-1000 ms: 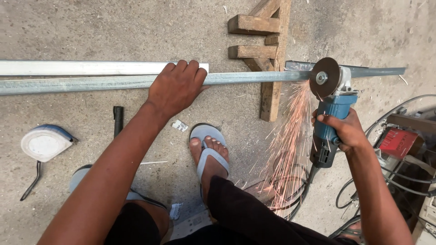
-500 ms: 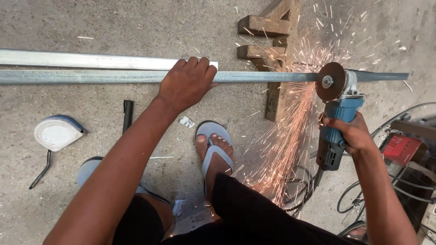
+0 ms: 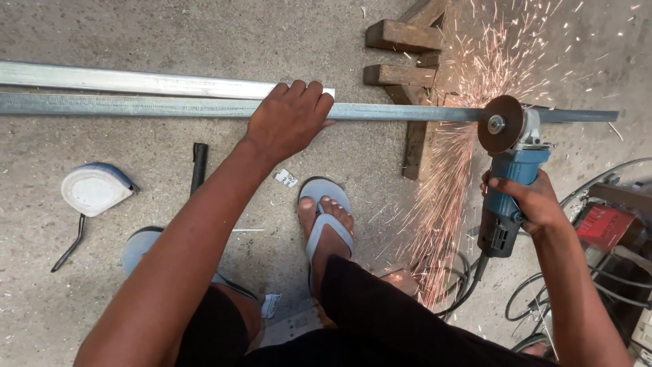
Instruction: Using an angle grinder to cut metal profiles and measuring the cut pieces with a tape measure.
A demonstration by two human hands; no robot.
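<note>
Head view, looking down. Your left hand [image 3: 288,119] lies palm-down on the long square steel tube [image 3: 170,107], fingers curled over its far edge, pressing it in place. The tube runs across the concrete floor [image 3: 204,34] from the left border to the right, its galvanised surface dull grey and lightly mottled. Your right hand [image 3: 533,200] is closed round the blue body of the angle grinder [image 3: 506,197], whose dark round disc [image 3: 500,124] meets the tube near its right end; orange sparks [image 3: 441,197] spray both toward you and away across the floor.

A second, shorter steel tube [image 3: 149,83] lies just behind the first, touching it. Under the tube, between your hands, a rough wooden support [image 3: 411,75] of nailed brown blocks carries it. Near your left forearm lie a white and blue tape measure [image 3: 94,188] with a dark strap and a black rod-shaped tool [image 3: 197,164]. Your foot in a pale blue sandal [image 3: 327,217] stands between the arms, close to the spark stream. At the right edge, black cables [image 3: 543,299] coil beside a red machine [image 3: 604,228].
</note>
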